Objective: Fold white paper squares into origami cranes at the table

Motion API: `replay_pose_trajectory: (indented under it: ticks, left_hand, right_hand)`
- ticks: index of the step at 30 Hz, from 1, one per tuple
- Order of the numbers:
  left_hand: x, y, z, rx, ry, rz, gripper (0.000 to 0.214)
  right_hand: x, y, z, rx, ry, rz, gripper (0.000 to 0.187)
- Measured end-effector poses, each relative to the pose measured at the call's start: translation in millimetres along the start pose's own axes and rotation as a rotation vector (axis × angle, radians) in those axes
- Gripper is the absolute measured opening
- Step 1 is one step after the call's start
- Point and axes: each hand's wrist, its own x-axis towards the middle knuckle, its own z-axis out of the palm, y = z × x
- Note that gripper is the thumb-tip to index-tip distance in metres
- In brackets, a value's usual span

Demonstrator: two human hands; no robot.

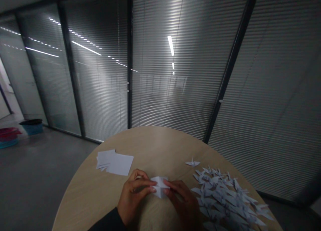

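Note:
Between my two hands is a small folded piece of white paper (159, 188), held just above the table near its front. My left hand (133, 196) pinches its left side between thumb and fingertips. On the right side, the thumb and fingers of my right hand (182, 197) grip it the same way. A crease runs down the paper's middle. To the right lies a heap of folded white paper cranes (220, 196), with one paper crane (193, 163) apart from it. White paper sheets (120, 163) lie in a loose stack beyond my left hand.
The round wooden table (155, 137) stands close to glass partitions with blinds (173, 100). On the floor at the left are a blue bin with a black liner (33, 127) and a red and blue bin (9, 137).

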Motion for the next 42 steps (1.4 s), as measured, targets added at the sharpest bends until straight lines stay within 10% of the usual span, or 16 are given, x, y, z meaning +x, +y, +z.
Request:
replay_pose_trajectory:
  ticks: [8, 19, 34, 42]
  left_hand:
    - [1, -5, 0.6, -0.184, -0.068, 0.025, 0.022]
    - [0, -1, 3.5, -0.227, -0.071, -0.088, 0.025]
    - [-4, -1, 11.4, -0.255, -0.310, -0.255, 0.049]
    - [0, -8, 13.0, -0.378, -0.219, -0.281, 0.054]
  right_hand:
    - [-2, 10, 3, -0.120, 0.128, -0.173, 0.038]
    - [-6, -1, 5, -0.072, -0.054, -0.198, 0.034]
    - [-3, -3, 6, -0.003, -0.028, 0.224, 0.046]
    - [0, 4, 17, 0.180, -0.204, 0.271, 0.044]
